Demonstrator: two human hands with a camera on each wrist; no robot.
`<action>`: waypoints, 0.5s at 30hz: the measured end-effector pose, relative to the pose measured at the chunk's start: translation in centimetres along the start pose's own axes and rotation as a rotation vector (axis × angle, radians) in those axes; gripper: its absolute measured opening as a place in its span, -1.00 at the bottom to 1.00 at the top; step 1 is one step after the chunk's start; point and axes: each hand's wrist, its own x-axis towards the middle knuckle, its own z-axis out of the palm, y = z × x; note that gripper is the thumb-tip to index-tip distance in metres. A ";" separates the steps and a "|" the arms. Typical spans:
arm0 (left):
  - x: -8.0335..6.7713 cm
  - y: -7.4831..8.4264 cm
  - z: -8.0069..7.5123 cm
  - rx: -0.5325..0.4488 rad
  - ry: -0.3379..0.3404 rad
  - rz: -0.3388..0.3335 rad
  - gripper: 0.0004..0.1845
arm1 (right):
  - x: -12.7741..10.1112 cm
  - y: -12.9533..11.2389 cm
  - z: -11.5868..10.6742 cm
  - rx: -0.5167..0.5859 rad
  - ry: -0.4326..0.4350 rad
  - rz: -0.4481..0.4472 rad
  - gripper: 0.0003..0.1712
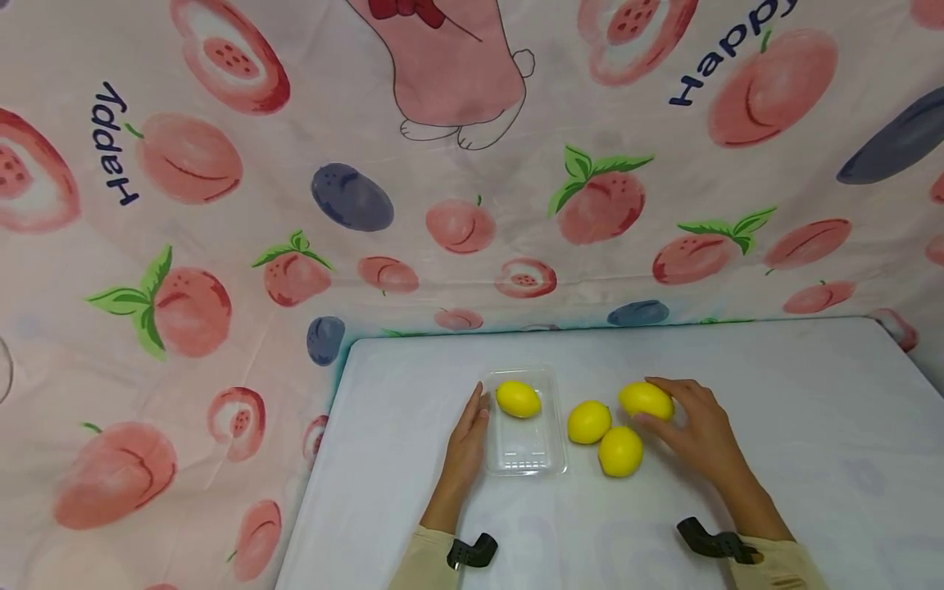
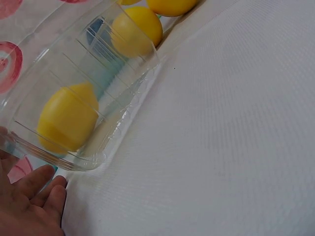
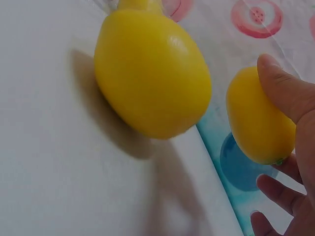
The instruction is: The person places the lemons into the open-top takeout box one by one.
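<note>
A clear plastic container lies on the white table with one lemon inside, near its far end. Along the container's left side rests my left hand, its fingers fairly straight against the wall. My right hand pinches a second lemon between thumb and fingers, right of the container. In the right wrist view the thumb lies across this lemon, while some other fingers stand apart from it. Two more lemons sit between the container and that hand: one on the left, one nearer me.
The white tabletop has its far edge just beyond the lemons. A fruit-printed cloth hangs behind the table and down its left side. Black wrist mounts sit on both sleeves.
</note>
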 end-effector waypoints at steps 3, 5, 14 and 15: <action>-0.1 0.0 0.0 0.012 0.000 -0.004 -0.46 | 0.2 -0.6 0.2 0.014 -0.001 -0.015 -0.29; -0.1 0.0 0.0 0.013 0.001 -0.008 -0.46 | 0.3 -1.0 0.3 0.023 0.000 -0.025 -0.29; 0.0 0.1 -0.1 -0.010 -0.007 -0.012 -0.46 | 0.9 -2.7 0.5 0.050 -0.017 -0.051 -0.28; 0.1 0.1 -0.1 -0.009 -0.009 -0.013 -0.46 | 0.9 -2.8 0.6 0.049 -0.020 -0.053 -0.28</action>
